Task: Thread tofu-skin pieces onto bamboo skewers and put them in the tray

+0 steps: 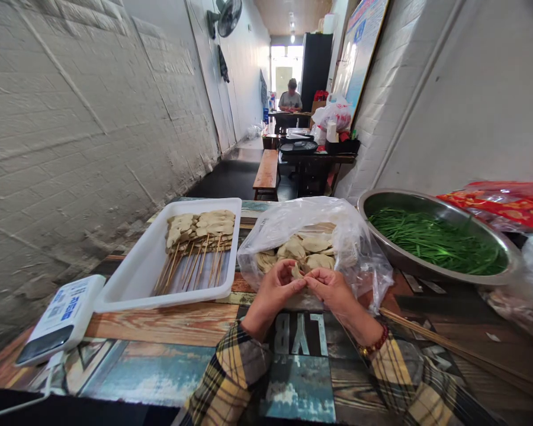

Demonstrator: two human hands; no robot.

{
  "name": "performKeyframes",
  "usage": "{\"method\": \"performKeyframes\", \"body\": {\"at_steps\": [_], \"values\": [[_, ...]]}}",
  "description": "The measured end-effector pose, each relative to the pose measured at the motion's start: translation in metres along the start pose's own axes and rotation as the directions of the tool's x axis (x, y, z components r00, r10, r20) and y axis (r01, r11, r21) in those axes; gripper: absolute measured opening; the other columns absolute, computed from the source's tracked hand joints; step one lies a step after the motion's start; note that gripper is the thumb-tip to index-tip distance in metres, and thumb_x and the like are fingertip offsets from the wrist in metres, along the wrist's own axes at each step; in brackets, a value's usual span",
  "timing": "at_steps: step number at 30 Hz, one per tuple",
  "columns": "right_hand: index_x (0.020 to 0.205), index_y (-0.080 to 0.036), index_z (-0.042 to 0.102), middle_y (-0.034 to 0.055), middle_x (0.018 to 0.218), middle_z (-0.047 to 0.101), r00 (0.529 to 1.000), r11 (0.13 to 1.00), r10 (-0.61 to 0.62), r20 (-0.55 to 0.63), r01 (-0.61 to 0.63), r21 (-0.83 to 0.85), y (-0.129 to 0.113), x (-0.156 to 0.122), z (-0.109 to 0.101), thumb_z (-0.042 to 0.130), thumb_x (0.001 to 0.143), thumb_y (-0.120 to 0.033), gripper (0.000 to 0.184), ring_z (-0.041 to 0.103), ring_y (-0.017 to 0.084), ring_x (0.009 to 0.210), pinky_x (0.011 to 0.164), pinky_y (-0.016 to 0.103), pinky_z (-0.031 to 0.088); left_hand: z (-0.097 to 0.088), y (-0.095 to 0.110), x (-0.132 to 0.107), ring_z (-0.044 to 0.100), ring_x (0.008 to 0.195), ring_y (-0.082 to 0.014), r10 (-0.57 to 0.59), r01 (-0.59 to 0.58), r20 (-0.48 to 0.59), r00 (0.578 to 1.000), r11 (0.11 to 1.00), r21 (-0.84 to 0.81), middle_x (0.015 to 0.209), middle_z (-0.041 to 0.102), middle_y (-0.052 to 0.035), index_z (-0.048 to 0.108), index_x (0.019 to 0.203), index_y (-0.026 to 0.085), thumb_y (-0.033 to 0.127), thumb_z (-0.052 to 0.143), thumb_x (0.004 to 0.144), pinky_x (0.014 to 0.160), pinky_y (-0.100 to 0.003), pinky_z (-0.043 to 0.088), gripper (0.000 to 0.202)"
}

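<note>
My left hand (275, 291) and my right hand (331, 289) meet at the front of an open clear plastic bag (270, 228). Fingers and thumbs of both are pinched on a thin, beige, soft-looking slice (296, 271), partly hidden by the fingers. Behind them, the bag holds a pile of similar flat slices (293, 247); their exact kind I cannot tell. To the left, a white plastic tray (133, 281) contains slices threaded on wooden skewers (199, 260), the bare sticks pointing toward me. Loose wooden skewers (420, 327) lie right of my right wrist.
A large metal bowl (435, 275) of cut green leaves (435, 239) stands at the right, beside red and clear bags (501, 198). A white electronic scale (62, 316) with a cable sits front left. Farther off are a bench (266, 170), tables and a seated person (290, 97).
</note>
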State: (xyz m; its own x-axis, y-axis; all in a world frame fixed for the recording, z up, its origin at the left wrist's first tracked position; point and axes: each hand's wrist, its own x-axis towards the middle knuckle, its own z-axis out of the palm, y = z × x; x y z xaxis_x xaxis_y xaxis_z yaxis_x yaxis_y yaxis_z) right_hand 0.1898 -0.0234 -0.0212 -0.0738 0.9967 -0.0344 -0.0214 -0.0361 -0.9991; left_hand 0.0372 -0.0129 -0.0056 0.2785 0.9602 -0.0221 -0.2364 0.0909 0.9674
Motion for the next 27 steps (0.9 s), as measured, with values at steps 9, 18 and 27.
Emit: {"method": "performKeyframes", "body": {"at_steps": [9,18,27], "values": [[0.065,-0.019,0.055,-0.0085,0.044,0.039,0.998,0.993,0.05,0.042,-0.054,0.103,-0.0016,-0.0011,-0.0034,0.07,0.071,-0.053,0.037,0.025,0.006,0.04,0.04,0.023,0.014,0.0002,-0.0028,0.0007,0.06,0.073,-0.014,0.022,-0.022,0.019,1.0,1.0,0.009,0.085,0.065,-0.0026,0.059,0.099,0.017,0.031,0.076,0.065,0.062,-0.024,0.048,0.041],[0.067,-0.02,0.054,-0.0097,0.047,0.036,0.994,0.982,0.09,0.056,-0.098,0.162,-0.0019,0.0011,-0.0053,0.069,0.072,-0.048,0.033,0.022,0.006,0.04,0.039,0.023,0.012,-0.0014,-0.0077,0.0035,0.059,0.066,-0.0138,0.051,-0.043,-0.068,0.996,0.993,0.114,0.078,0.062,-0.0009,0.057,0.099,0.017,0.032,0.072,0.067,0.056,-0.023,0.045,0.038],[0.066,-0.019,0.056,-0.0092,0.044,0.038,0.997,0.991,0.071,-0.005,-0.07,0.115,0.0012,0.0019,-0.0009,0.069,0.069,-0.052,0.036,0.024,0.006,0.04,0.04,0.022,0.012,-0.0007,-0.0057,0.0001,0.061,0.078,-0.0162,0.115,-0.113,0.003,0.993,0.972,0.205,0.088,0.068,-0.0042,0.062,0.103,0.016,0.025,0.07,0.069,0.068,-0.025,0.047,0.036]]}}
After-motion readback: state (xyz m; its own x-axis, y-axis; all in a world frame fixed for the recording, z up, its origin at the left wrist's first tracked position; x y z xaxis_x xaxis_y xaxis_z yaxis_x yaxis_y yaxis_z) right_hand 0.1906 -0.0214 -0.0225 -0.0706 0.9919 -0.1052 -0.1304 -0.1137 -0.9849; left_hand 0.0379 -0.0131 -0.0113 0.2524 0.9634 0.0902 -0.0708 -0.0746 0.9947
